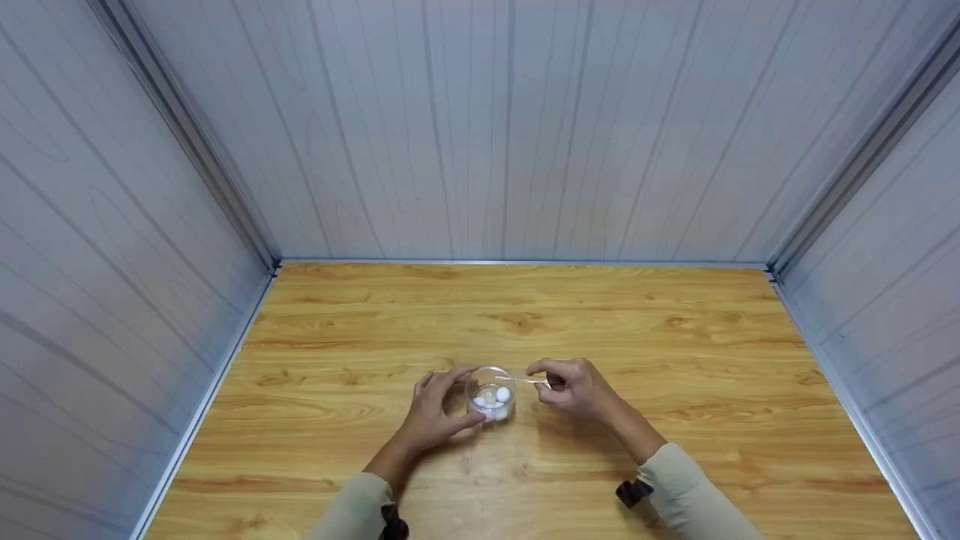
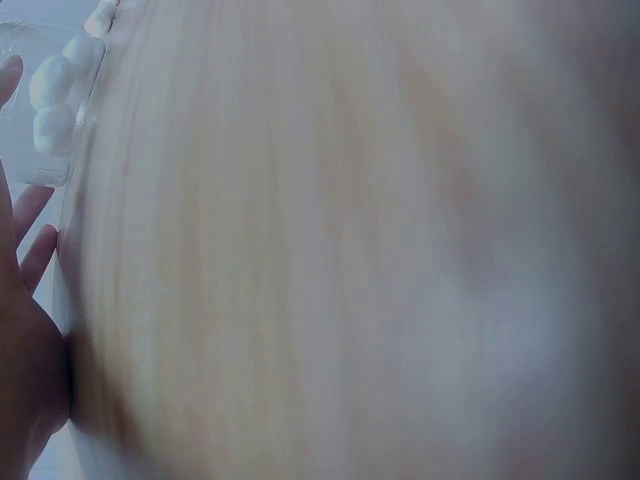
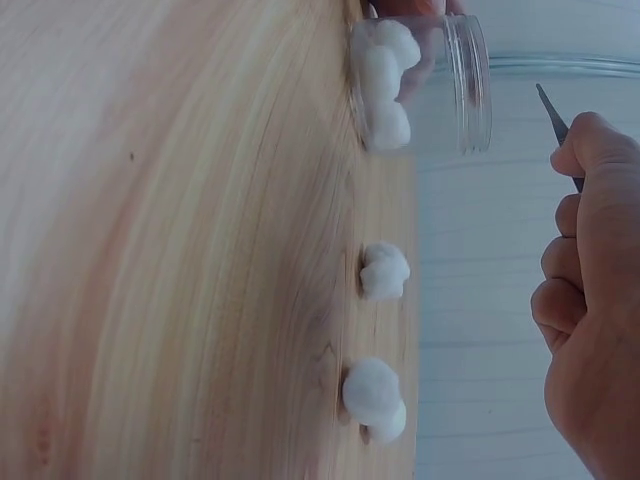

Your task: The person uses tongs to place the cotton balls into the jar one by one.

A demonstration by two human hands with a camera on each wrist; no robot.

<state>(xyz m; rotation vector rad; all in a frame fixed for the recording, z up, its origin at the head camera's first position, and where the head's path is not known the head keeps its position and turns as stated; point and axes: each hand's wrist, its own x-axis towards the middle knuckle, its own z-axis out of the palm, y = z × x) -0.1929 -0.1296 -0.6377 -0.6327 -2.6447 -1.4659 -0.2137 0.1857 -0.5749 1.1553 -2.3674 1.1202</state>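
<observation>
A clear jar point(image 3: 432, 95) stands on the wooden table with several cotton balls point(image 1: 503, 394) in its lower part. My left hand point(image 1: 439, 412) holds the jar from the left, thumb at the near side and fingers at the far side. Pinched between the thumb and fingers of my right hand point(image 1: 574, 386) are thin pointed tweezers point(image 1: 525, 380). Their tips reach over the jar's mouth in the head view; no cotton ball shows at the dark tip in the right wrist view. A loose cotton ball point(image 3: 384, 270) and two more point(image 3: 372, 392) lie on the table to the jar's right, hidden in the head view.
The wooden tabletop point(image 1: 517, 322) extends around both hands. Pale panelled walls point(image 1: 480, 135) enclose it at the back, left and right, with metal strips along the edges. Black bands point(image 1: 634, 493) sit at the cuffs of the light sleeves.
</observation>
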